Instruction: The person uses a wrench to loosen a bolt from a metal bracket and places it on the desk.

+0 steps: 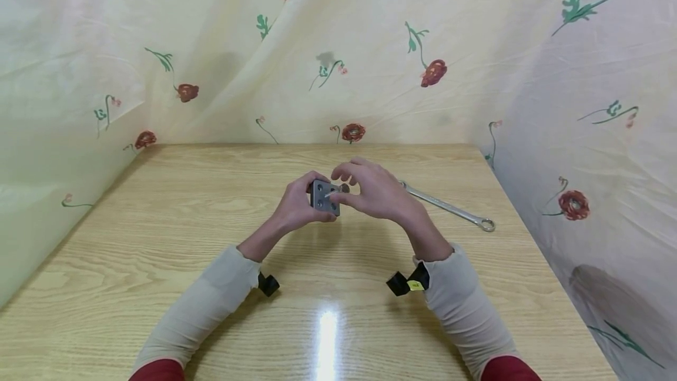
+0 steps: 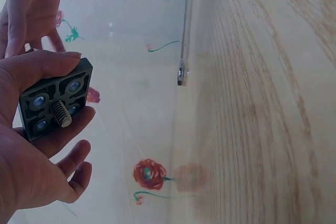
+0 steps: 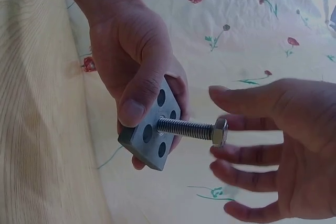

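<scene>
One pale wood-grain counter (image 1: 158, 222) fills the space in front of me, a streak of light gleaming near its front edge, with a cream cloth (image 1: 238, 46) printed with red flowers hung around the back and sides. On its right side a long metal wrench (image 1: 449, 207) lies slantwise, the closed ring nearer the person. The left hand (image 1: 296, 203) has its grip pinched on a square metal plate (image 3: 151, 149), held up above the counter, with four holes around its middle. A threaded bolt (image 3: 189, 128) passes through that middle, its long axis square to the plate, hex head towards the right hand (image 1: 374, 190), threaded tip poking out the ribbed back. The right grip is spread loosely around the bolt's head; whether any fingertip touches it I cannot tell
</scene>
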